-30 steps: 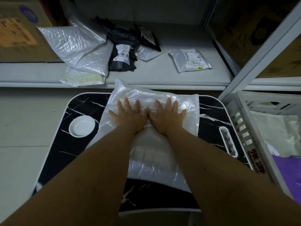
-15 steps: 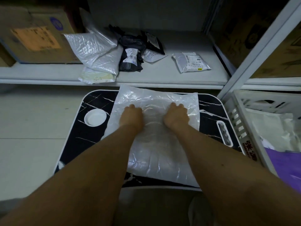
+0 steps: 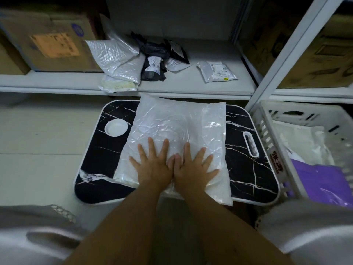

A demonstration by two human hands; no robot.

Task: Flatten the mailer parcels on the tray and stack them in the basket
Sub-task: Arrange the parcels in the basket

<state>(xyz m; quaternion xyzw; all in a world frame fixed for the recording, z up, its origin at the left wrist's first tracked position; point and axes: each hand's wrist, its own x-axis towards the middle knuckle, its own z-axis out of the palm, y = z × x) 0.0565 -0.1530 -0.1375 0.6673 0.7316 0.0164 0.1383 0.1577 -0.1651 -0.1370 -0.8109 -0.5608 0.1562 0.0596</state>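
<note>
Both hands [image 3: 172,169] flat, fingers spread

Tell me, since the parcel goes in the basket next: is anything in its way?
Nothing visible blocks it. The parcel lies on the tray under both flat hands, left hand and right hand. The basket stands right beside the tray, open-topped, already holding bags.

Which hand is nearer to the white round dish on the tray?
The left hand. It presses the mailer just right of the dish; the right hand lies beyond it, toward the basket.
</note>
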